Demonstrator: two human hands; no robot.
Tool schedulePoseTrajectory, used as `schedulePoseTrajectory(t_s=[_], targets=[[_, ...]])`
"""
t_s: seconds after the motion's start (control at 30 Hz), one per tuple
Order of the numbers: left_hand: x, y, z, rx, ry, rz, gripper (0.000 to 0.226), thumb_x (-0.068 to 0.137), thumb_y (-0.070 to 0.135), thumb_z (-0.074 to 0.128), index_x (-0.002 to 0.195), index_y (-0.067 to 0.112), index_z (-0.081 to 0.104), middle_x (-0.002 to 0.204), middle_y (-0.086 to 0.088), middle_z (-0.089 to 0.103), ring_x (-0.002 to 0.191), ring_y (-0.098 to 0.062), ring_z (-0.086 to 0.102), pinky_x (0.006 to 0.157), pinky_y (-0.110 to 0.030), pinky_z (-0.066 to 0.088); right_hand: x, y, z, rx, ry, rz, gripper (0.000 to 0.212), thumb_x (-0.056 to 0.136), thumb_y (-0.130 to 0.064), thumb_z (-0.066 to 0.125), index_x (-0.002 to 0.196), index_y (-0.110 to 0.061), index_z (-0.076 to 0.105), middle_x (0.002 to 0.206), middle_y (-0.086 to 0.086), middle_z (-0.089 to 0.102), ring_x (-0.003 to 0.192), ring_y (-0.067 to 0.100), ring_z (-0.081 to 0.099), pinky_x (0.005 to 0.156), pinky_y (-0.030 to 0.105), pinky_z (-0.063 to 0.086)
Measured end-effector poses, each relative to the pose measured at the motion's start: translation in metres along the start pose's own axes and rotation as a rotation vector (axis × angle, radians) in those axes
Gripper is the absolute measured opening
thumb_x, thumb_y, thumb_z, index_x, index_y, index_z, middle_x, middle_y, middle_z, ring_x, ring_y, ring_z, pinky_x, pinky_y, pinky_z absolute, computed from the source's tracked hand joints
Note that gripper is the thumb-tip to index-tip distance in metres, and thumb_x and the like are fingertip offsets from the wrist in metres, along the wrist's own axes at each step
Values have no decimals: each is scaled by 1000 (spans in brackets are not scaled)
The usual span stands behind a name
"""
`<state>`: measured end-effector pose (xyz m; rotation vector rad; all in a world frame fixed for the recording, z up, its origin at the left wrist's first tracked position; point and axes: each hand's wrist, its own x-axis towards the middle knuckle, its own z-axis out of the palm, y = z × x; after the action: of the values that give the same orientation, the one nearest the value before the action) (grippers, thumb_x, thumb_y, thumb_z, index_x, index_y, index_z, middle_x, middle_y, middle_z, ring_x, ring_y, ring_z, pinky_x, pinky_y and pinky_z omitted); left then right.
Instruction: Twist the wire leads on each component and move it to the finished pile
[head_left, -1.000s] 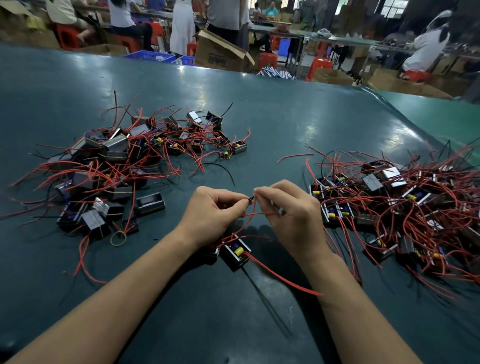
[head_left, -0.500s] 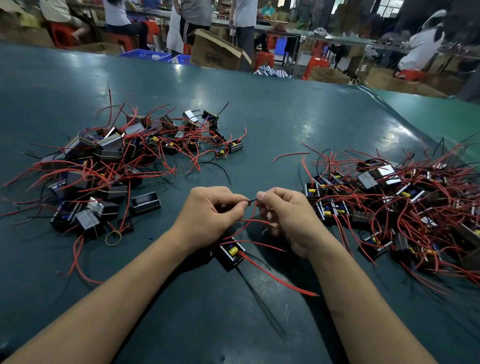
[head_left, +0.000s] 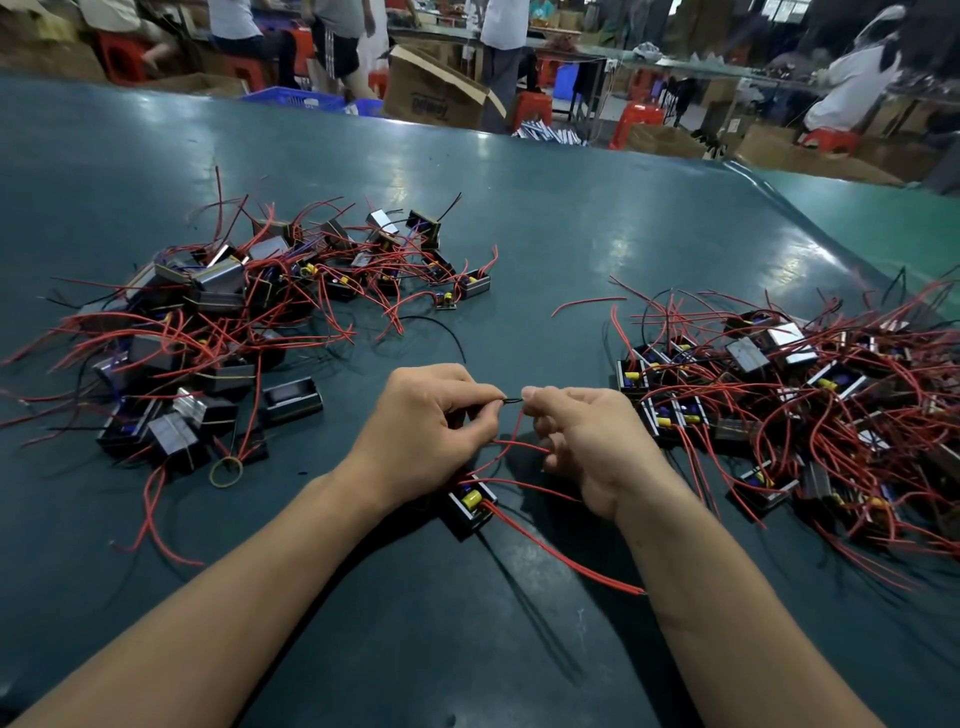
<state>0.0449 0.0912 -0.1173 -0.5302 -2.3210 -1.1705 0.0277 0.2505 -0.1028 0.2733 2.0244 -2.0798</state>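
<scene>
A small black component (head_left: 470, 506) with a yellow part and red wire leads lies on the dark green table (head_left: 545, 218) under my wrists. My left hand (head_left: 423, 434) pinches one end of a short dark wire lead (head_left: 511, 400) between thumb and forefinger. My right hand (head_left: 587, 434) pinches the other end, fingertips almost touching the left. A long red lead (head_left: 566, 558) trails from the component toward my right forearm. A pile of components with red leads (head_left: 218, 322) lies at the left, another pile (head_left: 789, 395) at the right.
A loose black box (head_left: 291, 400) and a yellow rubber band (head_left: 226, 471) lie by the left pile. A stray red wire (head_left: 587, 303) rests between the piles. Beyond the table's far edge are cardboard boxes (head_left: 436, 96), red stools and several people.
Both hands have shifted slightly left and closer to me. The right hand's grip has moved nearer the dark lead's end; the component stays on the table.
</scene>
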Motion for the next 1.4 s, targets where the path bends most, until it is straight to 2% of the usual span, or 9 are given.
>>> schedulePoseTrajectory(t_s=[0.17, 0.3, 0.47, 0.7, 0.87, 1.07, 1.13, 1.23, 1.4], targets=[[-1, 0, -1, -2, -5, 10, 9, 82, 2, 71, 82, 6, 79, 67, -4, 66, 58, -19, 59, 57, -36, 48, -2, 12, 9, -772, 328, -680, 29, 89, -26, 65, 65, -16, 53, 57, -9, 53, 56, 16, 52, 59, 32, 41], [1, -3, -3, -20, 34, -26, 10, 82, 1, 71, 85, 6, 79, 68, -4, 67, 59, -16, 60, 59, -34, 48, 1, 9, 2, -824, 233, -892, 22, 92, -24, 65, 76, -11, 58, 70, -2, 59, 65, 20, 55, 63, 38, 46], [1, -4, -4, -41, 22, -44, 9, 84, 2, 71, 86, 7, 79, 68, -3, 67, 59, -12, 59, 59, -32, 48, 5, 4, -14, -768, 74, -950, 24, 80, -7, 77, 101, -10, 66, 80, -2, 65, 68, 15, 61, 69, 28, 50], [0, -5, -5, -67, -4, -59, 11, 84, 1, 71, 84, 9, 79, 66, -4, 65, 57, -13, 56, 58, -35, 47, 12, 6, -17, -766, 7, -1087, 8, 84, -11, 72, 88, -4, 77, 78, 5, 71, 67, 16, 64, 66, 31, 53], [1, -3, -6, -164, 13, -69, 9, 85, 2, 71, 87, 8, 78, 68, -4, 67, 61, -16, 61, 60, -32, 48, 8, 1, -16, -418, -100, -639, 19, 90, -26, 68, 73, -18, 70, 60, 1, 66, 55, 10, 62, 48, 25, 49], [-1, -1, -4, -187, -18, -57, 10, 84, 0, 71, 86, 8, 78, 66, -2, 67, 59, -14, 59, 59, -23, 44, 3, 2, 1, 72, -107, -109, 34, 89, -28, 68, 59, -13, 65, 49, 0, 52, 39, 9, 48, 38, 18, 34], [-1, -1, -2, -174, -20, -115, 10, 84, 2, 72, 84, 9, 78, 66, 3, 67, 60, -9, 59, 60, -21, 44, 4, 8, 5, -144, 25, -246, 39, 89, -32, 69, 57, -10, 64, 46, 0, 55, 39, 13, 47, 42, 23, 38], [-1, -1, -1, -199, -4, -199, 7, 84, 5, 73, 84, 9, 78, 68, 8, 69, 62, -5, 63, 62, -17, 46, 4, 14, 7, -609, 258, -678, 45, 92, -34, 65, 57, -6, 58, 48, 1, 53, 49, 23, 51, 53, 36, 42], [0, -1, -2, -171, 15, -248, 7, 84, 6, 72, 84, 10, 78, 69, 10, 69, 62, -4, 63, 62, -18, 47, 6, 16, 4, -859, 274, -954, 43, 97, -29, 58, 63, -5, 55, 57, 6, 54, 54, 31, 50, 53, 45, 43]])
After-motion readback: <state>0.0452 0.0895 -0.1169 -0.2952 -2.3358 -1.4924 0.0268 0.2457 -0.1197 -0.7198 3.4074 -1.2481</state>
